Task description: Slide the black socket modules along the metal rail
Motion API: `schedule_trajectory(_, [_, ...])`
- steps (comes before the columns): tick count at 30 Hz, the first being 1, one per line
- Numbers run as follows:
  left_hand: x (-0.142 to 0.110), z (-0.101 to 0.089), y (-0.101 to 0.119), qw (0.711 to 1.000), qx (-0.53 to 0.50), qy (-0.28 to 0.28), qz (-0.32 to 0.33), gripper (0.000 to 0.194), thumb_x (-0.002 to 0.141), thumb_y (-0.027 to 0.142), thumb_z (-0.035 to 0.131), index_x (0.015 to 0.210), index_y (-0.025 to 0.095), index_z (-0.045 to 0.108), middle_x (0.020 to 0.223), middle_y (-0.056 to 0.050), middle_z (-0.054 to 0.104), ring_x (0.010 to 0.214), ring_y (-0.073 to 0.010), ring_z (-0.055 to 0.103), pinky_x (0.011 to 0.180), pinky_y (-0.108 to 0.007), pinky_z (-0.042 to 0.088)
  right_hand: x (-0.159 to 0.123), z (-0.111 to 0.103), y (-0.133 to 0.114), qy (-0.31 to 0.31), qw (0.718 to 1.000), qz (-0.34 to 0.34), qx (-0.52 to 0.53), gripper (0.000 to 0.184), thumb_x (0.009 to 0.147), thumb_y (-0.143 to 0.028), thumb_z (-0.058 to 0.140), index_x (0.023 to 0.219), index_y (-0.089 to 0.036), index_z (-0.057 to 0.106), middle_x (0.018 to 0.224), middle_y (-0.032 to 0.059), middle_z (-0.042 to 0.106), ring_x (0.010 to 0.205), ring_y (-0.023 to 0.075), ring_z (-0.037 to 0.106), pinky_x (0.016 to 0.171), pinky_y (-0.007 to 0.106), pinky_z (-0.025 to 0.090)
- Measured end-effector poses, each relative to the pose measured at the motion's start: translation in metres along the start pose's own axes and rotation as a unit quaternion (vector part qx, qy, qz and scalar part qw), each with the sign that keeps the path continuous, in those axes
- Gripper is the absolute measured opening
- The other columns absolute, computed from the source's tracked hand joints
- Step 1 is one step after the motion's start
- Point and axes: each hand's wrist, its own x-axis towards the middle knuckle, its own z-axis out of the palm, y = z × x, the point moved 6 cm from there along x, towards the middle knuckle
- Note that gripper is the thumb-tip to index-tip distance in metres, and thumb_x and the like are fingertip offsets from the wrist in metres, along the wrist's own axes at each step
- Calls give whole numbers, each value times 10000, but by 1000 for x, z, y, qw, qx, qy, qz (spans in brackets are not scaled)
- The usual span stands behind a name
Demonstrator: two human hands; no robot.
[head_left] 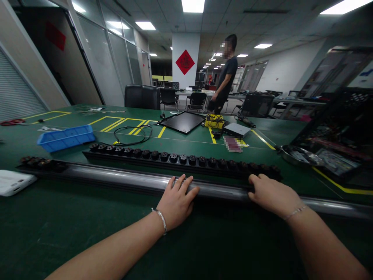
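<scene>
A green table marked with yellow lines carries a long metal rail across the near side, a black socket strip behind it, a blue tray left, and a black panel far.

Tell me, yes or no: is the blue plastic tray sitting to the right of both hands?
No: the blue tray lies far to the left of the left hand and right hand, beyond the long metal bar.

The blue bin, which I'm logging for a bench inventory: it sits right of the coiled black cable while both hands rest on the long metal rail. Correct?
Not quite. In the head view the blue bin sits left of the coiled black cable. Both the left hand and the right hand do rest on the long metal rail.
</scene>
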Motion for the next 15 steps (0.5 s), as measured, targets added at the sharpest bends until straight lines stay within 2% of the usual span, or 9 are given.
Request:
schedule_trajectory(5, [0,0,0,1000,-2,-5,0,424,812,333,525,1231,298,470,1378,-73,398,1254,-305,347,1015,-534,274,13,20,68,-78,988,93,95,155,724,-233,562,865,-169,568,804,90,586,725,237,575,604,323,367])
schedule_trajectory(9, [0,2,0,1000,-2,3,-2,427,804,322,537,1226,298,477,1377,-74,398,1257,-303,342,1016,-534,272,20,34,125,-85,976,139,141,16,692,-142,578,697,-156,582,717,97,601,607,188,563,580,312,353])
schedule_trajectory(15, [0,1,0,1000,-6,3,-2,426,803,324,536,1223,294,479,1374,-76,403,1255,-306,344,1014,-538,273,26,52,205,-72,951,230,191,199,554,-109,733,440,-127,570,554,127,575,458,162,527,508,299,339])
